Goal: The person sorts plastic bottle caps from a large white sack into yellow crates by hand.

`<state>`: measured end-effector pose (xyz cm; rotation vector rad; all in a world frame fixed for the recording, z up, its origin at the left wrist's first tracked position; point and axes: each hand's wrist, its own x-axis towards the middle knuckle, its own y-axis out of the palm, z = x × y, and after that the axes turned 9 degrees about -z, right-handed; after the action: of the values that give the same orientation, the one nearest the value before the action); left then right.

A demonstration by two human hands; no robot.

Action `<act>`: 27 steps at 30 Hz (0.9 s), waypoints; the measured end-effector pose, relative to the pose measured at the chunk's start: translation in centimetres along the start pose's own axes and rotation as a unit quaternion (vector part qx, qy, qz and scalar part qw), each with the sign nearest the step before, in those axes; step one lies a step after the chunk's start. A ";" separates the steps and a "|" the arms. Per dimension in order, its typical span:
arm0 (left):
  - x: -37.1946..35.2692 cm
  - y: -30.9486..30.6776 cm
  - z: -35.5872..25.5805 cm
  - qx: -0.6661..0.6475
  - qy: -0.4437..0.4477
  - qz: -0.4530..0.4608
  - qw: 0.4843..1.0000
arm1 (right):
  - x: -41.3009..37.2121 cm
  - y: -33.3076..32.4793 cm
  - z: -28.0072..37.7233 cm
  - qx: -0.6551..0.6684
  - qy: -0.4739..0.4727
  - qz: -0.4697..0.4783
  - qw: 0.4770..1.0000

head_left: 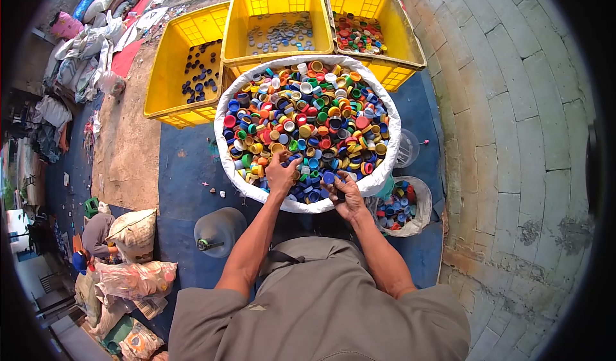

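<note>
A large white sack (226, 162) with a rolled rim is heaped with plastic bottle caps (308, 114) of many colours. My left hand (281, 174) reaches over its near side, fingers apart and touching the caps, with nothing visibly gripped. Close to the sack's near right rim, my right hand (346, 197) is closed around blue bottle caps (328, 178); one shows at the fingertips and a darker one lies lower against the fingers. How many caps it holds is hidden.
Behind the sack stand yellow crates (186, 108) with sorted caps: dark blue, pale and mixed red-green. A smaller sack of caps (398, 207) sits right, a clear jug (220, 231) left. A block wall (507, 136) bounds the right. A person (96, 239) is among filled bags at lower left.
</note>
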<state>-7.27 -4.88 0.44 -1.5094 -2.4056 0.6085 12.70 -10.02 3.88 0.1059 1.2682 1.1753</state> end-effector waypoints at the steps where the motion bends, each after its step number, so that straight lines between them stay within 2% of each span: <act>1: -0.1 -0.3 -0.4 -0.107 -0.077 -0.007 0.991 | 0.3 0.1 -0.1 0.014 0.007 0.015 1.000; 2: 0.0 -0.9 -0.8 -0.214 -0.151 -0.015 0.965 | 0.6 0.3 -0.2 0.014 0.009 0.013 1.000; 3: 0.4 -2.0 -1.2 -0.303 -0.258 0.059 0.915 | 0.7 0.7 -0.4 0.013 0.012 0.012 1.000; 4: 0.8 -3.5 -1.1 -0.394 -0.352 0.118 0.841 | 0.9 1.3 -0.5 0.010 0.016 0.013 1.000; 6: 0.7 -5.4 -2.4 -0.514 -0.384 0.118 0.758 | 1.5 2.1 -1.1 0.003 0.021 0.044 0.999; 7: 0.7 -6.2 -1.9 -0.568 -0.390 0.147 0.709 | 1.6 2.8 -1.3 -0.017 0.028 0.060 0.998; 8: 0.6 -6.9 -1.2 -0.589 -0.416 0.121 0.682 | 1.6 3.6 -1.6 -0.037 0.034 0.076 0.996; 11: 0.1 -8.8 -0.1 -0.616 -0.425 0.082 0.658 | 1.6 6.7 -2.6 -0.053 0.069 0.103 0.991; 14: -0.2 -10.7 1.4 -0.608 -0.430 0.075 0.664 | 2.8 8.2 -4.5 -0.045 0.115 0.109 0.986; 20: 2.0 -14.7 3.9 -0.569 -0.446 0.039 0.690 | 4.8 11.1 -9.9 -0.053 0.123 0.027 0.991; 22: 3.9 -15.5 4.5 -0.571 -0.464 -0.012 0.677 | 5.7 12.9 -11.6 -0.059 0.115 -0.022 0.991; 24: 7.1 -15.2 7.7 -0.568 -0.455 0.006 0.686 | 7.5 15.5 -13.0 -0.078 0.105 -0.075 0.989; 25: 9.3 -15.4 8.5 -0.624 -0.453 0.013 0.636 | 8.8 17.4 -13.3 -0.072 0.102 -0.088 0.988; 26: 12.0 -16.5 6.8 -0.621 -0.455 -0.022 0.638 | 10.4 20.2 -13.5 -0.044 0.084 -0.072 0.993; 27: 15.1 -17.2 6.5 -0.659 -0.423 -0.013 0.622 | 10.9 23.6 -13.1 0.011 0.057 -0.023 0.998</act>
<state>-30.32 0.68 2.31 -1.6940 -3.9724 -1.1054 -13.67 1.98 6.64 0.0264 1.3772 1.1416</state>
